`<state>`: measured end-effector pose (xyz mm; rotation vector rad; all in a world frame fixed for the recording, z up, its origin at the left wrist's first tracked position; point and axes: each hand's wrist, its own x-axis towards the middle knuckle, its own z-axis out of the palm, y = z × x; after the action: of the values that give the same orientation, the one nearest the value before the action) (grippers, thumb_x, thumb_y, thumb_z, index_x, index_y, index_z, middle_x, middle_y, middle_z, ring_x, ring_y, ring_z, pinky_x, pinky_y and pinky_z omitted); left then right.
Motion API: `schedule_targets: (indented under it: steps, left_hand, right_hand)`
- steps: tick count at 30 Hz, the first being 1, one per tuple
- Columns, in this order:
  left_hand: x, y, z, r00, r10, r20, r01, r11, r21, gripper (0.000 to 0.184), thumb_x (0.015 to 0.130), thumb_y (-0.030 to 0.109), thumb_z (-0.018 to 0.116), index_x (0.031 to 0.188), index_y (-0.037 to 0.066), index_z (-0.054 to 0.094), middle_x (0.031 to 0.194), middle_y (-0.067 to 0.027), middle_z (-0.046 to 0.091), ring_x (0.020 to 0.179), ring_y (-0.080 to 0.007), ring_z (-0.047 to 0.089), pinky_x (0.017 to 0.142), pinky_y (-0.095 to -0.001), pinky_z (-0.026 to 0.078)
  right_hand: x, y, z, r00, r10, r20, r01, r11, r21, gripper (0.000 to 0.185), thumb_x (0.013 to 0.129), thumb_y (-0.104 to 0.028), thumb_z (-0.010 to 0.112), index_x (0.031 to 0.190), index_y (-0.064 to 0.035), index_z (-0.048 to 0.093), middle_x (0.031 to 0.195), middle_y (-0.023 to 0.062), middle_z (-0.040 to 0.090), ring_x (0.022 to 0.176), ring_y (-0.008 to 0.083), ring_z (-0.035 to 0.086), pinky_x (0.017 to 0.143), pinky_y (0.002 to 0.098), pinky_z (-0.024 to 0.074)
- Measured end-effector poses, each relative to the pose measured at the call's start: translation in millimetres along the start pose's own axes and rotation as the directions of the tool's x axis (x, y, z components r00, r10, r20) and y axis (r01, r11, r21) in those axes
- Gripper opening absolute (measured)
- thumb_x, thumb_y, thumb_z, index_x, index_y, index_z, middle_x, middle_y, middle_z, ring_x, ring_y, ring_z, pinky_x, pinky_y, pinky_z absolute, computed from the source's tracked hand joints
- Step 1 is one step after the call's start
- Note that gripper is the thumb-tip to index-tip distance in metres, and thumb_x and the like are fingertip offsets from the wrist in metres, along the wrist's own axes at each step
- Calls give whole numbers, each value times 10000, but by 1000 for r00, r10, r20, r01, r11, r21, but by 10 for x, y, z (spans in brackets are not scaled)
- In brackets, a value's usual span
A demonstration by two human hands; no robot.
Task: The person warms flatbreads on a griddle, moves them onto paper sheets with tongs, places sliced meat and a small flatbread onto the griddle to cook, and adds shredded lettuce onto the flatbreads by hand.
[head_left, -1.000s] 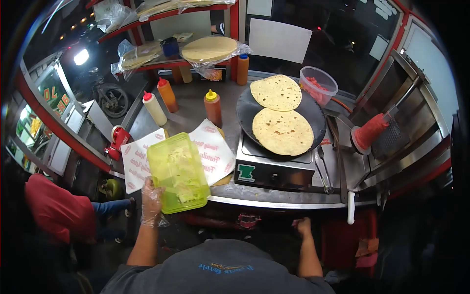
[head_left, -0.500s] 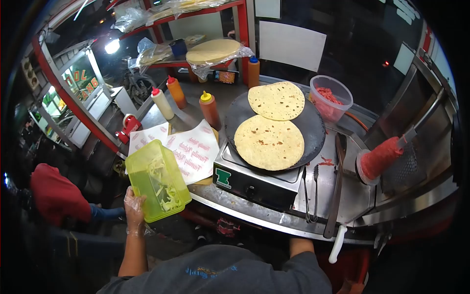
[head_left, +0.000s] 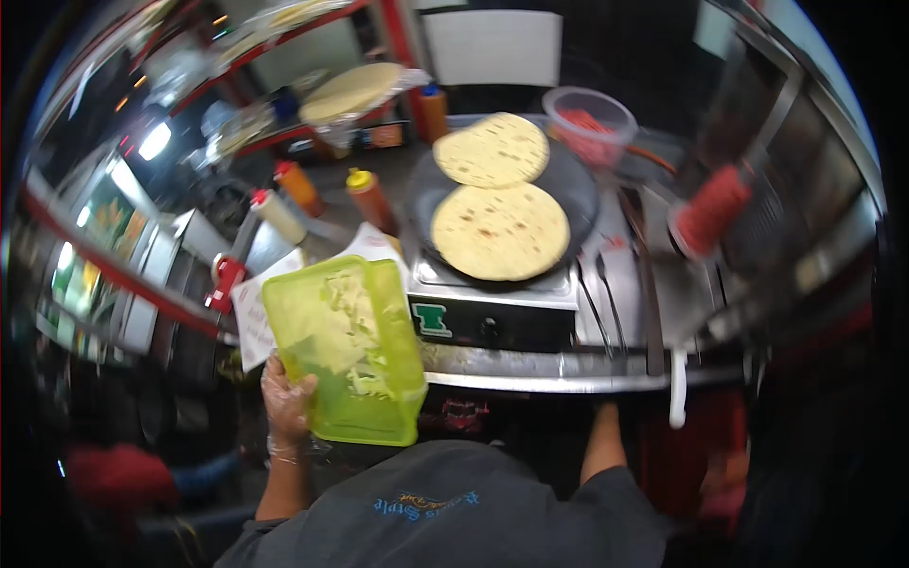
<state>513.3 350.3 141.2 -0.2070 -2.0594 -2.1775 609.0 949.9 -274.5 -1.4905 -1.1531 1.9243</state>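
Note:
In a clear plastic glove, my left hand (head_left: 288, 396) is closed on the left edge of a lime-green plastic container (head_left: 407, 379). Shredded lettuce (head_left: 352, 327) lies inside it. Behind the container, printed wrapping paper (head_left: 254, 327) is partly covered. Of my right arm only the forearm (head_left: 602, 443) shows; the hand itself is hidden below the counter edge. Two flatbreads (head_left: 500, 232) overlap slightly on a round black griddle (head_left: 582, 204) over a gas stove (head_left: 530, 319).
Sauce bottles (head_left: 369, 201) stand left of the griddle. Tongs (head_left: 606, 293), a long knife (head_left: 678, 388) and a meat spit (head_left: 712, 213) are on the right. A clear tub (head_left: 615, 123) of red meat sits behind. A person in red (head_left: 123, 476) is at lower left.
The view has shifted and blurred. My left hand has brought the green container rightward, closer to my body and over more of the paper. More of my right forearm shows.

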Motion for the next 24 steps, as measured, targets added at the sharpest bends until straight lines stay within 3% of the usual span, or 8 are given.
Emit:
schedule_targets:
  steps: [4,6,14,17,19,21,23,24]
  left_hand:
    - [227,-153,503,942,-33,335,0,995,100,407,900,147,771,1237,28,578,1135,-72,670,1021,-151,637,928,-312,516]
    - [236,-93,970,819,-139,556,41,982,185,368,884,149,768,1179,15,593,1077,-70,667,956,-169,634,884,-353,530]
    - [-673,-480,2316,43,-164,985,-97,981,168,199,890,115,683,942,5,524,770,-109,578,738,-159,538,693,-361,492]
    - [-1046,-1191,2734,-112,-168,979,-126,980,154,223,889,122,667,1021,-22,560,850,-202,672,792,-302,694,752,-402,539]
    - [-1345,-1467,3114,-58,-190,980,-383,911,154,311,874,176,706,1069,-31,579,934,-263,708,902,-472,702,806,-482,557]
    - [-1626,-2033,3452,-22,-121,992,-266,958,110,348,855,188,732,1076,-35,582,934,-260,716,885,-447,714,775,-487,565]
    - [-1797,-1883,3630,17,-268,963,-243,933,264,341,857,184,719,1076,-38,581,892,-243,706,854,-408,725,764,-472,567]
    - [-1853,-1804,3700,59,-253,966,-319,912,259,333,862,179,710,1078,-38,581,876,-238,702,843,-398,727,765,-468,569]
  right_hand:
    - [-760,62,-533,995,-96,-30,100,967,233,463,995,-131,603,1450,-134,513,1053,101,738,817,242,738,641,367,607]
    - [-1351,-80,-838,991,-112,-78,130,950,284,491,992,-183,636,1468,-187,516,1271,96,698,1063,245,717,726,392,624]
    - [-3372,-448,-1839,702,-199,-684,424,888,177,689,968,48,506,1577,-206,306,1439,165,569,996,292,734,556,342,633]
    - [-3814,-529,-1803,572,-315,-757,542,838,61,860,924,121,494,1649,-246,216,1489,186,543,991,299,731,527,298,619]
    - [-4186,-653,-1590,502,-427,-752,564,821,-89,1034,861,172,509,1704,-282,117,1567,218,490,1076,332,714,582,313,633]
    - [-4137,-458,-1475,174,-746,-643,401,650,-645,1008,848,162,573,1692,-242,195,1574,255,428,1131,433,687,743,449,645]
    - [-4143,-281,-1169,157,-848,-506,234,530,-815,1050,805,147,638,1684,-272,245,1607,287,326,1236,568,585,943,564,564]
    - [-4102,-135,-1106,351,-782,-515,181,596,-782,1029,812,135,650,1678,-263,261,1609,287,320,1289,573,549,956,577,559]
